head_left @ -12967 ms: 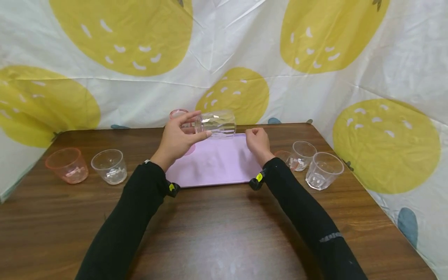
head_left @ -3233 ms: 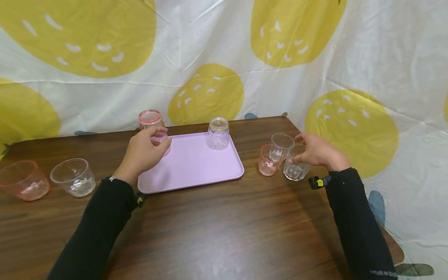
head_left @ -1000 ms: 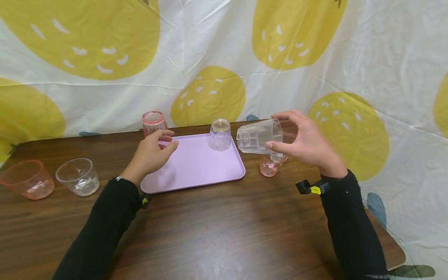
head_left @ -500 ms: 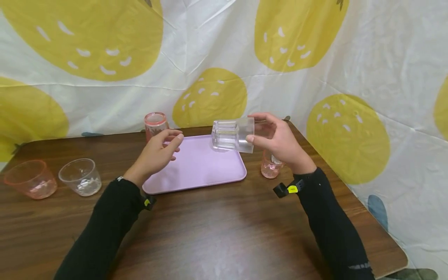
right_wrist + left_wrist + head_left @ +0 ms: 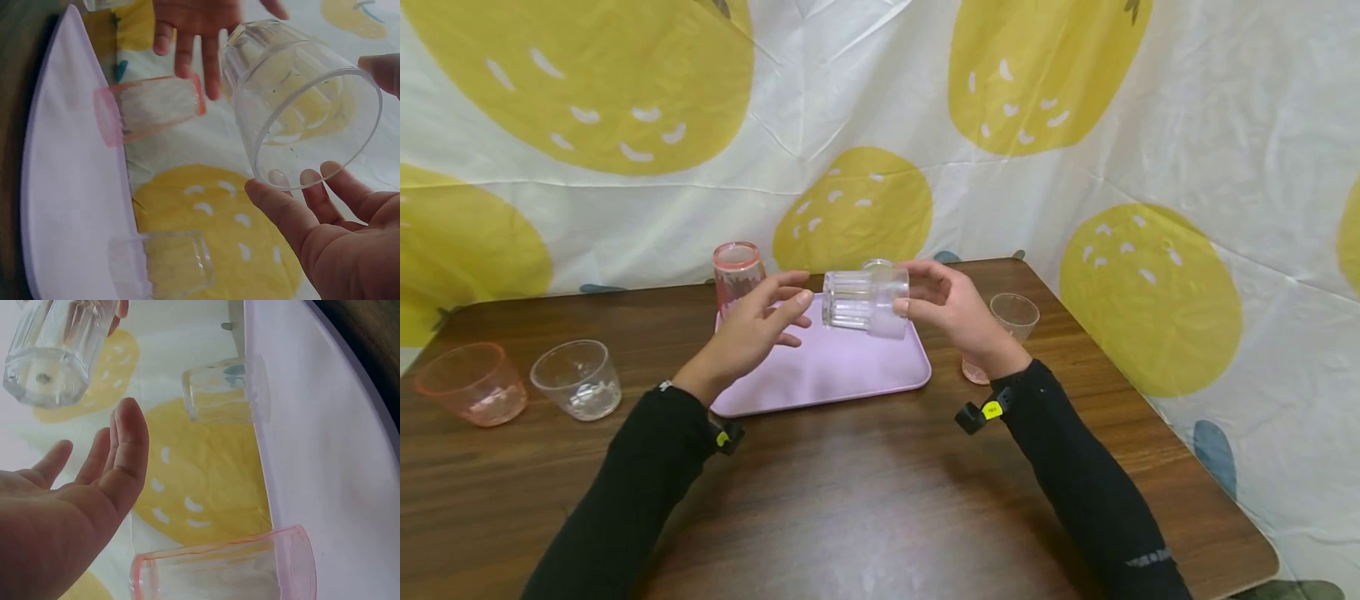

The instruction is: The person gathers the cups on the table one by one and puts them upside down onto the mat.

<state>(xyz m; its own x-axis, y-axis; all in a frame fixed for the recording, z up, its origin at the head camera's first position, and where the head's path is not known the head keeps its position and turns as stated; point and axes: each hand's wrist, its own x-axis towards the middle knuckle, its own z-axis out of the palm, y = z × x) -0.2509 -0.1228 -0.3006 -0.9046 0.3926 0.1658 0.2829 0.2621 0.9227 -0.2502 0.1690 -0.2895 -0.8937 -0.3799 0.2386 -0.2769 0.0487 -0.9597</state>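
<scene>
My right hand (image 5: 958, 315) grips a clear faceted glass (image 5: 865, 302) near its rim. The glass lies sideways in the air over a lavender tray (image 5: 842, 367), its base toward my left hand (image 5: 748, 329). That left hand has its fingers loosely extended and holds nothing; in the right wrist view its fingertips are close to the glass's base. At the tray's back left corner a pink glass (image 5: 737, 279) stands upside down. Another upturned clear glass (image 5: 219, 394) stands at the back right, mostly hidden behind the held one in the head view.
On the left of the wooden table (image 5: 865, 492) stand a wide pink cup (image 5: 471, 383) and a wide clear cup (image 5: 577, 379). Right of the tray, a clear glass (image 5: 1015, 315) and a small pink glass (image 5: 974, 373) are partly covered by my right hand. A patterned cloth (image 5: 850, 83) hangs behind.
My right hand has picked up the clear glass from the right-hand group, turned it sideways and carried it left over the tray. My left hand has moved slightly right, its fingers spreading.
</scene>
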